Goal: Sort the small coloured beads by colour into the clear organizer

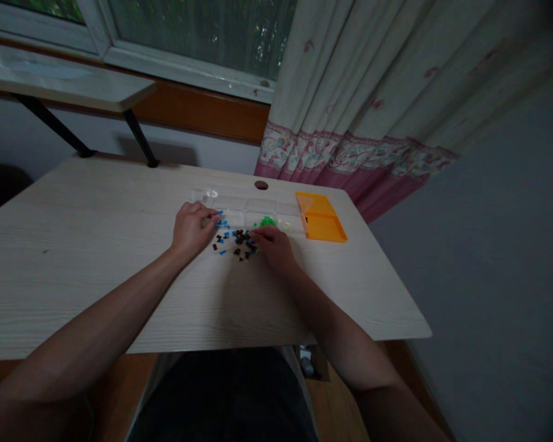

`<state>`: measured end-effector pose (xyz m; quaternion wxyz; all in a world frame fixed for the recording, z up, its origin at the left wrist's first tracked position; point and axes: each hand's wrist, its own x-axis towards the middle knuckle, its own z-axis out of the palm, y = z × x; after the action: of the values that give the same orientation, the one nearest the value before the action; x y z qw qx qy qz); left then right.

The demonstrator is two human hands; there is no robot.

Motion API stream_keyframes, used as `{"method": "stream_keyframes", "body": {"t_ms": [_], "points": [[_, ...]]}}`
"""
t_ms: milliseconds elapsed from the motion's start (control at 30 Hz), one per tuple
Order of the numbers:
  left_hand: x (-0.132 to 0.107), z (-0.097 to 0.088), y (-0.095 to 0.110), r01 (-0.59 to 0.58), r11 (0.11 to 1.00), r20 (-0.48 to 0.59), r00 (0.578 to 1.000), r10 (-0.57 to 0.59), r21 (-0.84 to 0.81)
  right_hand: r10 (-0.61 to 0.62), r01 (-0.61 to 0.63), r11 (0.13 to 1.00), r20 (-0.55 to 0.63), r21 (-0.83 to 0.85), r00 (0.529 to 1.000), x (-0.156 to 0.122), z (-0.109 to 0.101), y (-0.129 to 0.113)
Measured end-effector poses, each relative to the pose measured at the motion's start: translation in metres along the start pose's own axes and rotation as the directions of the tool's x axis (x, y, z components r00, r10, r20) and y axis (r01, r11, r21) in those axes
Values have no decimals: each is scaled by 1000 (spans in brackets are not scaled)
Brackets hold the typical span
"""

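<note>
My left hand [193,228] is closed at the near left of a clear plastic compartment box [233,201], with a small blue building brick [220,212] pinched at its fingertips. More blue bricks [222,224] lie just below those fingers, in the box's left part. My right hand [276,247] reaches into a loose pile of dark brown bricks [240,236] mixed with blue ones on the tabletop. Its thumb and fingers are pressed together, and whatever they hold is too small to make out. Green bricks [268,221] fill a compartment behind it, beside a few pale yellow ones [284,224].
An orange open case [327,226] lies right of the clear box. The wooden desk [96,245] has a round cable hole [261,185] near its back edge. A raised shelf [74,77] on black legs stands at the back left. A curtain [350,123] hangs behind the right corner.
</note>
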<state>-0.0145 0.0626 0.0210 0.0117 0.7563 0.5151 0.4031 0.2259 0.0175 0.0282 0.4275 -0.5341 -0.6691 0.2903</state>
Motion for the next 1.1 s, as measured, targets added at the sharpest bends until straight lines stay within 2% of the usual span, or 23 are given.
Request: {"method": "stream_keyframes", "body": {"t_ms": [133,267,333,433,533,700,867,1100], "points": [[0,0,-2,-15,1000,-1,1000,15,2,24,-24,997,3,75,1000,0,1,1],[-1,-3,5,-113,992,20,993,114,-54,41,-42,993,3,112,999,0,1,3],[-2,-5,12,-200,975,51,977,205,-98,40,-41,993,8,108,999,1,1,2],[-5,-6,24,-329,931,114,931,348,-156,25,-25,995,2,93,1000,1,1,-1],[-8,-6,32,-391,902,120,902,415,-181,-30,27,996,37,87,999,0,2,-5],[-10,-6,34,-434,878,94,884,458,-203,-121,113,989,88,92,989,-2,3,-6],[-8,-8,33,-469,867,66,872,484,-170,-149,143,986,67,84,987,-2,5,-5],[-6,-10,34,-459,873,34,882,470,-166,-227,230,972,66,-48,972,-4,5,-6]]}}
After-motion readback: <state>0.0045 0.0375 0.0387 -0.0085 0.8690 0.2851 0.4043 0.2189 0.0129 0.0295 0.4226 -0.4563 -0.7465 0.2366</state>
